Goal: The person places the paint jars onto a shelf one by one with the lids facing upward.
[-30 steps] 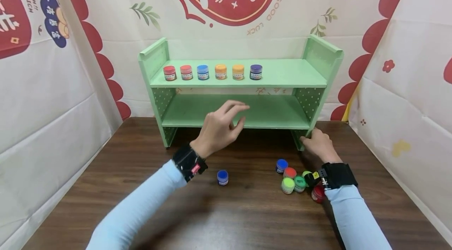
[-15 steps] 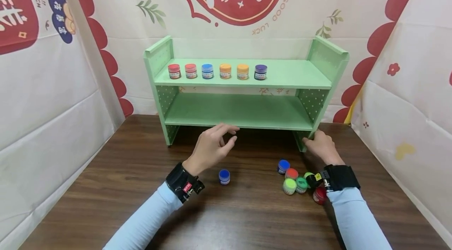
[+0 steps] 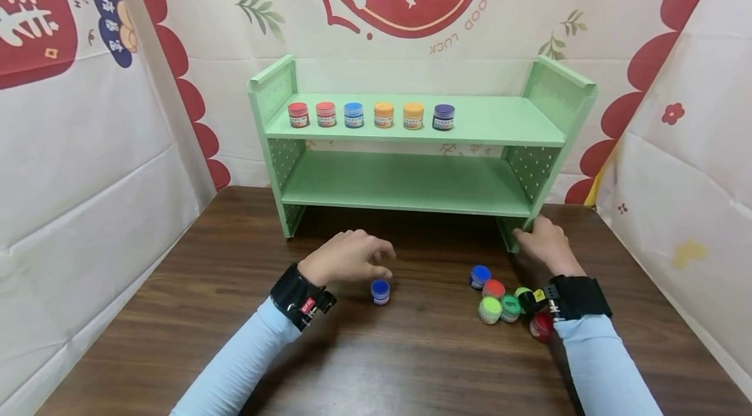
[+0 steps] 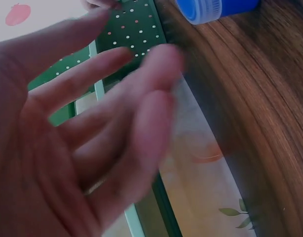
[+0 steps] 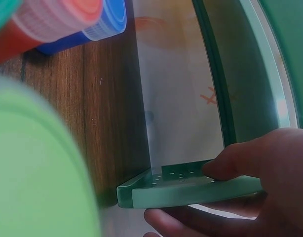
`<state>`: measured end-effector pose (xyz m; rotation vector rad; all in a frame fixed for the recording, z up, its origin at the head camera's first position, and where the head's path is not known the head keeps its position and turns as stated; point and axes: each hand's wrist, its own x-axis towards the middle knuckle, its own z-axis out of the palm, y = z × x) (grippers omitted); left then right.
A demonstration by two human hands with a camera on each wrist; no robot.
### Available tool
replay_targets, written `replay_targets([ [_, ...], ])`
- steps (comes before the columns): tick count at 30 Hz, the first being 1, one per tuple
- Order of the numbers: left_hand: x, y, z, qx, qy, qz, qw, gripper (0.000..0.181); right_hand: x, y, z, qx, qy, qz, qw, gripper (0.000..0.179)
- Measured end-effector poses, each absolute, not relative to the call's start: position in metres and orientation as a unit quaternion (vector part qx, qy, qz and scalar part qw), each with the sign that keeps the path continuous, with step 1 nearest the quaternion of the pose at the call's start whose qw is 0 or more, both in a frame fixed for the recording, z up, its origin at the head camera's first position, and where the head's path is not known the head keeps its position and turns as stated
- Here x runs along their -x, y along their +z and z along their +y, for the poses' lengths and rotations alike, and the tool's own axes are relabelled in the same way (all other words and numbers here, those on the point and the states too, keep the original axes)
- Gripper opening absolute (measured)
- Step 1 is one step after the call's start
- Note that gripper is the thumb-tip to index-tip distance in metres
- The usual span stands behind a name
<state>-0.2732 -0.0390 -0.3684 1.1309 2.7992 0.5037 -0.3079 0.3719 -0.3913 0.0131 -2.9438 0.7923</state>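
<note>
My left hand (image 3: 348,255) hovers low over the table, fingers loosely bent and holding nothing. Just below its fingertips stands a small paint jar with a blue lid (image 3: 380,292), which also shows as a blue jar (image 4: 218,9) at the top of the left wrist view. My right hand (image 3: 545,245) grips the lower right leg of the green shelf (image 3: 405,184). In the right wrist view its thumb (image 5: 230,163) lies on the inner face of the side panel (image 5: 191,190), with fingers round the outside.
On the upper board stand red jars (image 3: 298,115), a light blue jar (image 3: 354,115), yellow jars (image 3: 413,115) and a purple jar (image 3: 443,117). By my right wrist cluster several jars, among them a blue one (image 3: 480,277) and a light green one (image 3: 490,309). Printed cloth (image 3: 176,207) surrounds the table.
My left hand has come down from in front of the lower board to beside the lone blue-lidded jar. The right hand keeps its grip on the shelf leg; the head view has shifted slightly.
</note>
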Motion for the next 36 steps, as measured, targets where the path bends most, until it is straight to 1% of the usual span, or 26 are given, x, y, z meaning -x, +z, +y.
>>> replay_targets([
  [3, 0.273, -0.372, -0.039, -0.36, 0.147, 0.918, 0.078, 0.041, 0.307, -0.393, 0.371, -0.001, 0.261, -0.964, 0.043, 0.04],
  [6, 0.272, -0.374, -0.039, -0.35, 0.133, 0.921, 0.102, 0.043, 0.307, -0.394, 0.37, 0.001, 0.262, -0.964, 0.041, 0.04],
  [9, 0.271, -0.377, -0.039, -0.35, 0.125, 0.921, 0.116, 0.04, 0.307, -0.394, 0.37, 0.001, 0.264, -0.964, 0.039, 0.04],
  [11, 0.271, -0.378, -0.038, -0.357, 0.122, 0.918, 0.121, 0.034, 0.308, -0.394, 0.37, 0.001, 0.264, -0.964, 0.039, 0.04],
  [16, 0.272, -0.382, -0.035, -0.37, 0.123, 0.913, 0.119, 0.021, 0.309, -0.392, 0.372, 0.0, 0.259, -0.965, 0.046, 0.039],
  [26, 0.272, -0.382, -0.032, -0.369, 0.12, 0.914, 0.12, 0.024, 0.31, -0.391, 0.374, -0.001, 0.26, -0.965, 0.045, 0.044],
  [31, 0.274, -0.384, -0.032, -0.363, 0.133, 0.914, 0.121, 0.017, 0.31, -0.394, 0.374, 0.001, 0.263, -0.964, 0.047, 0.045],
  [36, 0.275, -0.388, -0.032, -0.367, 0.133, 0.915, 0.101, 0.014, 0.31, -0.394, 0.373, 0.002, 0.262, -0.964, 0.05, 0.045],
])
